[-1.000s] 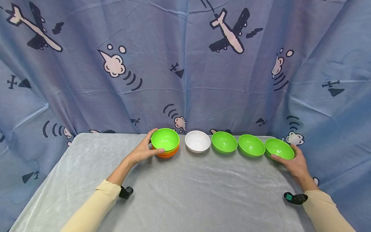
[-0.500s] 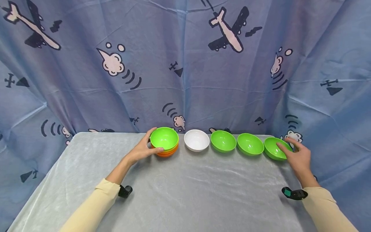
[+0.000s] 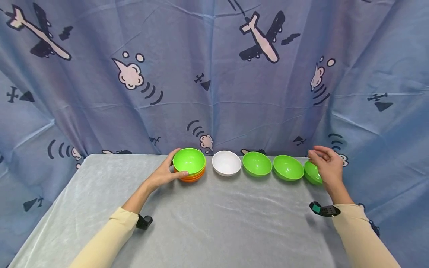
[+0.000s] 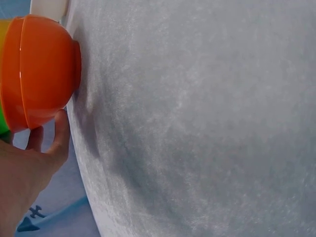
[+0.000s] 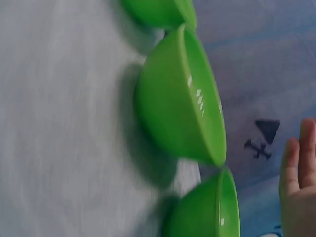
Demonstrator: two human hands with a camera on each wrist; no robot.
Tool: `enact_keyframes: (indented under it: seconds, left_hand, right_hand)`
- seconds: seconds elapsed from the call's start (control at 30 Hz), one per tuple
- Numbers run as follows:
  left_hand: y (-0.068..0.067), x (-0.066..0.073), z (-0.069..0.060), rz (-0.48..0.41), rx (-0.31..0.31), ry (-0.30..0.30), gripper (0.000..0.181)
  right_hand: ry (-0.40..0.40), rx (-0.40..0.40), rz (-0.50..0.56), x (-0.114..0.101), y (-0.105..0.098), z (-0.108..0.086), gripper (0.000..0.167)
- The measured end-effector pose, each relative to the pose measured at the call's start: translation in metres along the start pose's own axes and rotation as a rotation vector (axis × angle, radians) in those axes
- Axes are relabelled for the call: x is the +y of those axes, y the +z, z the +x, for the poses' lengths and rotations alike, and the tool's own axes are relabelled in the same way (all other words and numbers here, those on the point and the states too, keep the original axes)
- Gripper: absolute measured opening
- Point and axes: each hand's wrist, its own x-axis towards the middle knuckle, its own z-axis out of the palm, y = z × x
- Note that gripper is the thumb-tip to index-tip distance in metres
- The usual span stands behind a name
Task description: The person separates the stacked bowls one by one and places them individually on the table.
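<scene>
- One hand had just changed its state: the right hand [image 3: 327,168] had gripped the end green bowl [image 3: 311,175] a second earlier, and now it had let go and lifted away, holding nothing, its fingers loosely bent.
- That bowl sat just to the left of the right hand and partly behind it, last in the row; I judged its placing finished, which left the right hand free.
- The left hand [image 3: 165,172] had not noticeably shifted: its thumb and fingers curved partway round the stack of bowls [image 3: 190,163], gripping it from the outer side.
- Between the two hands, going from left to right, stood the white bowl [image 3: 226,163], a second green bowl [image 3: 257,164] and a third green bowl [image 3: 288,168], their order unchanged.
- From the head only the stack's green top and slivers below it showed; the left wrist view gave its flank beside the left fingers, a yellow bowl [image 4: 4,34] and then the orange bowls [image 4: 47,69], with the lowest foot at the grey cloth [image 4: 197,98].
- The right wrist view showed a gap that the head view left unclear: straight right fingers well apart from the green rims. Whether neighbouring rims touched, I could not tell.
</scene>
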Motion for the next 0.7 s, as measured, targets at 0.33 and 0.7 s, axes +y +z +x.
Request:
enact_keyframes:
  seconds: [0.33,0.7]
  left_hand:
    - [-0.001,-0.021,0.009,0.009,0.011,-0.002,0.098]
    - [0.002,-0.044,0.023,-0.025,0.056,0.054,0.108]
  right_hand:
    - [0.001,-0.200,0.151,0.004,0.047,-0.002,0.023]
    - [-0.032,-0.396,0.163,0.001,0.095,-0.005,0.033]
